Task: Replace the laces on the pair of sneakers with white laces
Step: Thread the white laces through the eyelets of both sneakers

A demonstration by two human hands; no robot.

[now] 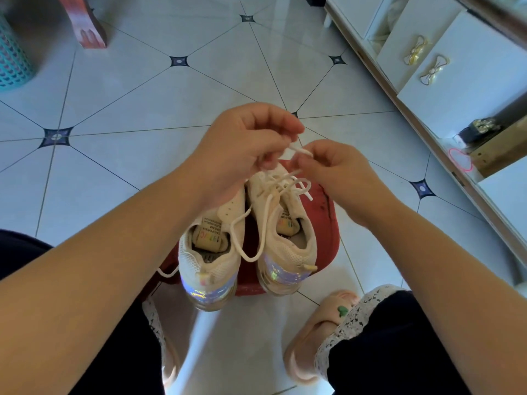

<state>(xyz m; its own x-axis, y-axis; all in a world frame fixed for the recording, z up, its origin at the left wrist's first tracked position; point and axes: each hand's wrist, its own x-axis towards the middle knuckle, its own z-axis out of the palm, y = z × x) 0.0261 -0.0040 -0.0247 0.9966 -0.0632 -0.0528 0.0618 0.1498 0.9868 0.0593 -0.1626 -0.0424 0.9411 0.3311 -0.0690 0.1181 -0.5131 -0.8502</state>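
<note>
Our forearms reach in from both sides and meet above a red stool (325,223). On it the two sneakers (285,246) stand side by side, heels toward us. Our left hand (242,149) hovers over the toes, fingers curled, pinching a white lace (263,220). Our right hand (339,172), just beside it, pinches the lace's end. Slack lace loops down between the shoes.
</note>
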